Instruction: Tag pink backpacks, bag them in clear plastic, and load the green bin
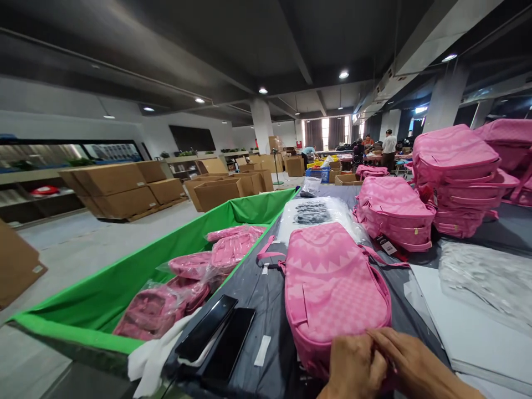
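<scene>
A pink backpack (332, 288) with a zigzag and checker pattern lies front up on the dark-covered table before me. At its near end, my left hand (353, 360) is closed with curled fingers against the bag's edge. Touching it, my right hand (409, 354) pinches at the same near edge of the backpack. The exact part between the fingertips is hidden by my hands. Loose straps stick out at the bag's far sides. Beyond it lies a clear plastic package (313, 213) with dark printing.
Left stands a green fabric bin (124, 266) holding plastic-wrapped pink bags (155, 307). Two black phones (230, 343) lie near the table edge. Pink backpacks are stacked (457, 160) at right, above white boards (469, 316) and clear plastic bags (486, 277). Cartons and people are farther back.
</scene>
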A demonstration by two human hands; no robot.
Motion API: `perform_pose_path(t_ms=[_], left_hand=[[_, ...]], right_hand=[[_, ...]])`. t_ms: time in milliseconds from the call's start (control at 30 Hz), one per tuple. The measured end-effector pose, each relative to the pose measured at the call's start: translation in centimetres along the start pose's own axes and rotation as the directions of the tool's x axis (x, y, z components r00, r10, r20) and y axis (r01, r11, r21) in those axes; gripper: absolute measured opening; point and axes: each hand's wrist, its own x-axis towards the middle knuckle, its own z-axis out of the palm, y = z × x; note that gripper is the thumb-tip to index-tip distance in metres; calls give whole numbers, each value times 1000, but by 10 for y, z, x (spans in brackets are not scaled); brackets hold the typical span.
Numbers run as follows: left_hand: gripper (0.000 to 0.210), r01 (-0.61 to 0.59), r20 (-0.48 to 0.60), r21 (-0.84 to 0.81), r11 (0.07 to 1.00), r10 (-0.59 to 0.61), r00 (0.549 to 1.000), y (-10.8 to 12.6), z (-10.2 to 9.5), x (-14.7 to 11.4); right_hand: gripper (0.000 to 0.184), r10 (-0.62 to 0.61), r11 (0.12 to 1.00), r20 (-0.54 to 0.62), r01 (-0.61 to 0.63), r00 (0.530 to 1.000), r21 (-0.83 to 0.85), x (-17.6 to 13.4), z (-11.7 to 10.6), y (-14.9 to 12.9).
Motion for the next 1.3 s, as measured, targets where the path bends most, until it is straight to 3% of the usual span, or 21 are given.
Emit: perform_pose_path(t_ms=[100, 167, 267, 333, 433, 500, 533, 633, 767, 800, 867, 933, 967, 1000, 1067, 1100, 1133, 1200, 1233, 1300], left_hand=[[11, -242, 39, 177, 954, 239, 970, 18, 7, -3], [22, -372, 51, 245, 895, 372, 927, 23, 2, -6], [38, -381, 48, 413, 827, 398, 916, 12, -14, -6], [31, -389, 108, 521, 760, 394, 913, -1, -21, -8], [21, -489, 181, 550, 677, 475, 861, -14, -21, -23], [19, -517, 122, 563, 644, 555, 823, -16, -14, -40], [19, -523, 64, 577, 628, 603, 795, -15, -10, -48], [16, -541, -68, 595, 594, 708, 703, -13, -7, -59], [12, -540, 75, 522, 660, 595, 800, -8, -29, -39], [14, -509, 49, 515, 690, 570, 820, -7, -34, -34], [19, -502, -69, 458, 734, 592, 803, -6, -36, -30], [13, -555, -115, 358, 751, 626, 772, -6, -26, -38], [13, -555, -102, 321, 768, 610, 786, -6, -18, -44], [20, -519, -57, 302, 800, 559, 827, -5, -8, -49], [31, -354, 113, 311, 882, 335, 935, 0, 8, -56], [32, -265, 226, 321, 909, 198, 954, 4, 13, -56], [32, -197, 344, 323, 926, 79, 936, 10, 15, -53], [36, -133, 534, 285, 949, -42, 844, 23, 12, -44], [41, -121, 584, 249, 961, -49, 810, 31, 8, -37], [49, -110, 614, 151, 982, -5, 790, 43, 1, -23]], right_hand=[[53, 96, 994, -146, -86, 985, 67, -46, 13, -2], [49, 189, 981, -307, -168, 933, 93, -59, 24, -10], [33, 347, 938, -409, -318, 844, 140, -64, 25, -28], [22, 459, 886, -429, -433, 778, 163, -65, 17, -34], [21, 564, 805, -548, -558, 618, 199, -62, 1, -17], [32, 604, 762, -594, -604, 532, 233, -52, -6, 10], [39, 624, 747, -582, -617, 521, 248, -43, -9, 26], [63, 686, 712, -451, -654, 571, 254, -5, -8, 77], [72, 747, 661, -300, -715, 594, 228, 33, 5, 122], [70, 757, 649, -279, -728, 590, 222, 32, 9, 124], [63, 767, 637, -271, -742, 582, 208, 14, 14, 111], [52, 765, 635, -292, -748, 574, 195, -21, 19, 81], [46, 758, 641, -306, -745, 577, 183, -41, 22, 63], [39, 745, 654, -316, -738, 588, 168, -62, 26, 44], [29, 672, 724, -320, -683, 668, 94, -95, 38, 13], [31, 647, 745, -309, -664, 697, 61, -107, 45, 3], [36, 635, 755, -291, -655, 716, 37, -115, 52, -4], [37, 634, 755, -278, -655, 721, 22, -119, 63, -6], [34, 627, 760, -287, -649, 724, 23, -118, 67, -3], [31, 583, 794, -296, -608, 757, 11, -113, 66, 6]])
